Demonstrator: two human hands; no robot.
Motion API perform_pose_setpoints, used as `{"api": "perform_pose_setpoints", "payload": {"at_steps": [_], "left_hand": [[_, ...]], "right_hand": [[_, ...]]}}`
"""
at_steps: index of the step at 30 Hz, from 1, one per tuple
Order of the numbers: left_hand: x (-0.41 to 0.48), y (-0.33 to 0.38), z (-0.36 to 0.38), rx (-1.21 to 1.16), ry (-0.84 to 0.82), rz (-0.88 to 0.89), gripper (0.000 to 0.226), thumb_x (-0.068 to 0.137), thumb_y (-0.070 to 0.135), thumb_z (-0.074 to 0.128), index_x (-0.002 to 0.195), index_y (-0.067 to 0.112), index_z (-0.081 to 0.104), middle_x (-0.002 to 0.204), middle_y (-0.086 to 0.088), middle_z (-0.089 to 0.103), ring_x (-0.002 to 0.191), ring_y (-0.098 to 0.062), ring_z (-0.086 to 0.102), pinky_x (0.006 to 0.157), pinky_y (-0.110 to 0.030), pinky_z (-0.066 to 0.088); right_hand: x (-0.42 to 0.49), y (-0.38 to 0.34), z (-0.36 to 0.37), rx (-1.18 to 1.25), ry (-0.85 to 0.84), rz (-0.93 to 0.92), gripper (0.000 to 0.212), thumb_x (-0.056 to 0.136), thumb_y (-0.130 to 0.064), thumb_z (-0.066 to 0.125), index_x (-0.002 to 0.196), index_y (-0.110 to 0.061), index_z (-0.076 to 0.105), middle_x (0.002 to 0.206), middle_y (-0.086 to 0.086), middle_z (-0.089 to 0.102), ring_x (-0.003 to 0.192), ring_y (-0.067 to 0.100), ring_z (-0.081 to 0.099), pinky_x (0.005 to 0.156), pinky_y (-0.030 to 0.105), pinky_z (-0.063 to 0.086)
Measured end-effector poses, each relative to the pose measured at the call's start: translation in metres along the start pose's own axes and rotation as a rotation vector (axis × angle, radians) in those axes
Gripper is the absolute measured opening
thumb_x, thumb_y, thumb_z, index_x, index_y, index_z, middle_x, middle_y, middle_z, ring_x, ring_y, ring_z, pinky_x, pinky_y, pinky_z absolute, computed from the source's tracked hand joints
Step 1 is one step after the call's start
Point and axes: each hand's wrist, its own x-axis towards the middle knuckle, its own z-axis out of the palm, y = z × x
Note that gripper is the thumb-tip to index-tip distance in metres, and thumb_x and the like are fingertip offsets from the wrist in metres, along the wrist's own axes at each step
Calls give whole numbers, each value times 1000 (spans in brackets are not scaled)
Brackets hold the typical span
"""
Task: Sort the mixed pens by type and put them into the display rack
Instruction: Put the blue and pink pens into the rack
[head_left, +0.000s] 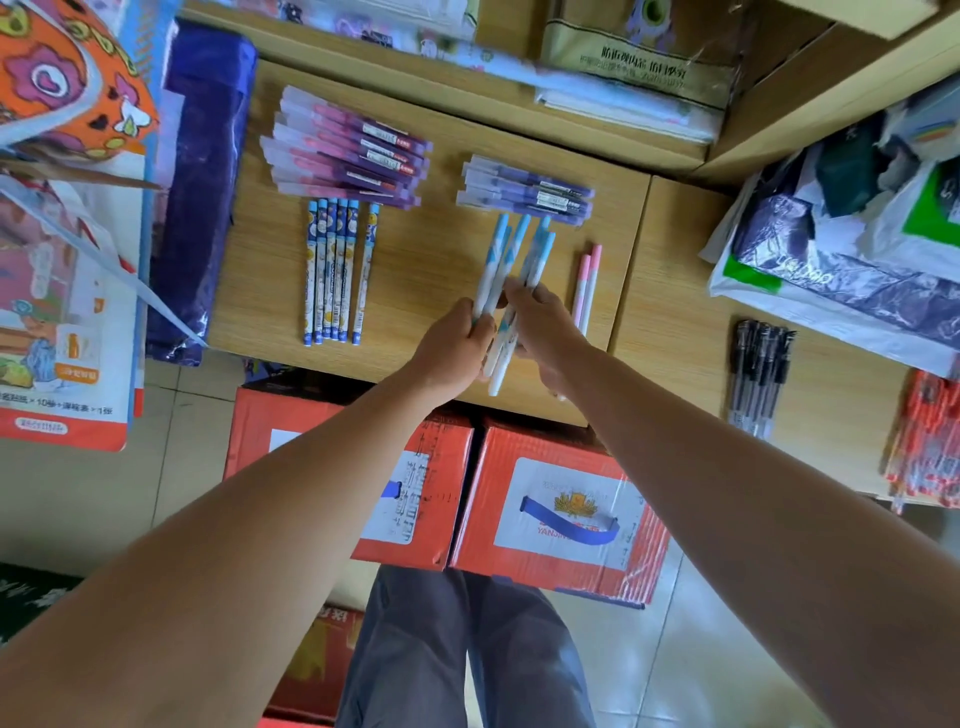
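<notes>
Gathering like with like, left hand (453, 343) and right hand (545, 323) each grip a few blue pens (490, 262) just above the tabletop (426, 270), beside the pink pens (587, 280), likely squaring them into one bundle.

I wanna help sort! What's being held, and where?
Blue-and-white pens: the left hand grips some by their lower part, the right hand others around the middle.

Both bare forearms extended forward, converging over the near edge of the table (431, 275). Left hand (457, 340) curled round a bundle of blue-white pens (497, 262). Right hand (545, 325) gripped more of them, fingertips close to the left's.
</notes>
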Motion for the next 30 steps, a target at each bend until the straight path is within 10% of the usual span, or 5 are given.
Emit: {"api": "perform_pose_setpoints", "payload": {"at_steps": [5, 17, 23, 30], "left_hand": [[-7, 9, 0, -36, -58, 15, 23, 104, 20, 33, 118, 3, 41, 83, -18, 64, 68, -33, 65, 63, -41, 56], [-16, 10, 13, -94, -307, 6, 19, 102, 28, 43, 93, 11, 44, 66, 0, 38, 48, -6, 32, 44, -19, 27], [-3, -8, 9, 9, -80, 16, 23, 99, 32, 47, 96, 10, 46, 68, 1, 45, 51, -12, 39, 49, -26, 33], [3, -19, 9, 47, -34, 36, 21, 99, 34, 46, 92, 15, 46, 65, 2, 47, 49, -14, 40, 49, -27, 33]], "right_hand": [[-10, -4, -14, 133, -63, -12, 21, 98, -24, 53, 82, -11, 58, 62, 2, 49, 49, 9, 46, 46, 21, 43], [-25, 5, -44, 158, -90, -31, 29, 93, -29, 62, 100, -1, 62, 78, 11, 66, 61, 17, 66, 58, 27, 58], [-7, 24, -68, -560, 387, -75, 37, 91, -50, 54, 97, -14, 55, 82, 4, 63, 75, 22, 63, 57, 31, 46], [-6, 34, -63, -845, 385, -48, 38, 86, -37, 67, 105, -6, 55, 89, 5, 53, 80, 22, 52, 53, 26, 34]]}}
